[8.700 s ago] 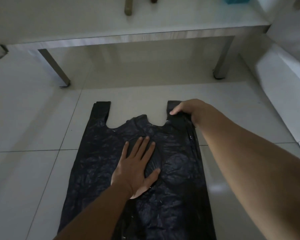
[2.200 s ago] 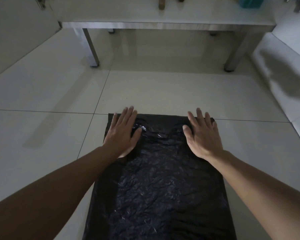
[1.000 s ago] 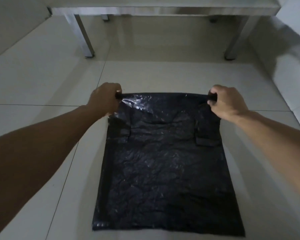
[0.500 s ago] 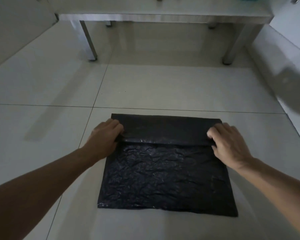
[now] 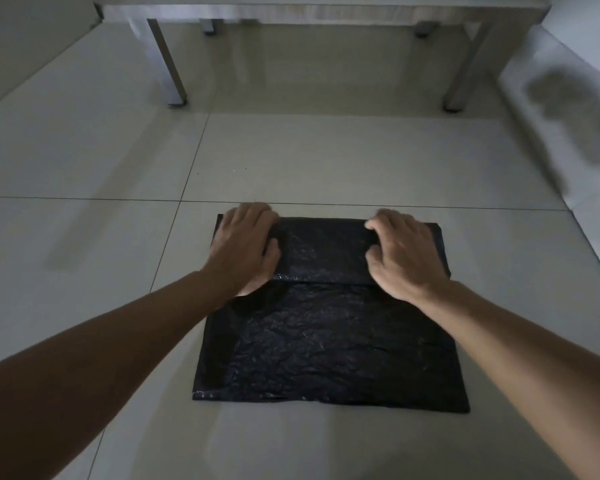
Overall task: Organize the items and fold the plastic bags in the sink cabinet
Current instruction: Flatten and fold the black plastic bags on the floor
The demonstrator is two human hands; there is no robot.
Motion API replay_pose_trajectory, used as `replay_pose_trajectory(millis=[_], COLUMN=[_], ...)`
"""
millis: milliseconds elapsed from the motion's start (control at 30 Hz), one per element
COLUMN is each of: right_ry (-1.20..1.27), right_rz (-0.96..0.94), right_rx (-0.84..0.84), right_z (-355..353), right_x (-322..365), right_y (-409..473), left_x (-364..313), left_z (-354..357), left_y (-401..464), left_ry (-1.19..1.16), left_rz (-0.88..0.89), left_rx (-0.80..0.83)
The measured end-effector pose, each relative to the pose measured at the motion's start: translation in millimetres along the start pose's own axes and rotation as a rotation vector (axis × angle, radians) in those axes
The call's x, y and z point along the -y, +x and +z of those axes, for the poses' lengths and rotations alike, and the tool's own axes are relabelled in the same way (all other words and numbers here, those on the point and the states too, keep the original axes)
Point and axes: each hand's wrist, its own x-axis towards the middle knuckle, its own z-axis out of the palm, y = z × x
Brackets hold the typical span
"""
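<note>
One black plastic bag (image 5: 326,341) lies flat on the floor (image 5: 291,161), its long axis running left to right. Both my hands sit at its far folded band: left hand (image 5: 245,249) pressing flat, right hand (image 5: 404,256) with fingers curled on the fold's edge. The unfolded part lies nearer me.

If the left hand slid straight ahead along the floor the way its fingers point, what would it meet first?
Probably nothing near: past the black plastic bag, the left hand faces bare tiled floor. The metal table leg stands farther on, though depth is unclear.
</note>
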Motion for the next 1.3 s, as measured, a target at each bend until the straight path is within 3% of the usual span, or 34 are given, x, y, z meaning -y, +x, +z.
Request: replay_pose_trajectory(millis=[167,333,600,933,1033,1167,1300], right_ry=[-0.087,-0.164,-0.237,-0.24,-0.221,-0.158,-0.151], right_rz=[-0.001,0.033,0.127,0.336,0.269,0.106,0.106], right_rx=[0.204,0.236,0.248,0.288,0.221,0.23,0.272], right_z=[36,57,57,35,34,50,66], right_x=[36,33,-16,-61,-33,15,15], right_y=[25,25,7,1,14,28,27], left_x=[-23,-17,12,51,27,-17,-20], left_z=[34,55,60,42,37,45,64], left_y=[18,15,-7,-25,-4,23,20], left_ry=[0.195,0.295,0.246,0.13,0.151,0.157,0.178], left_rz=[0.0,0.02,-0.139,-0.457,-0.337,-0.095,-0.068], left_rx=[0.216,0.325,0.298,0.267,0.194,0.241,0.34])
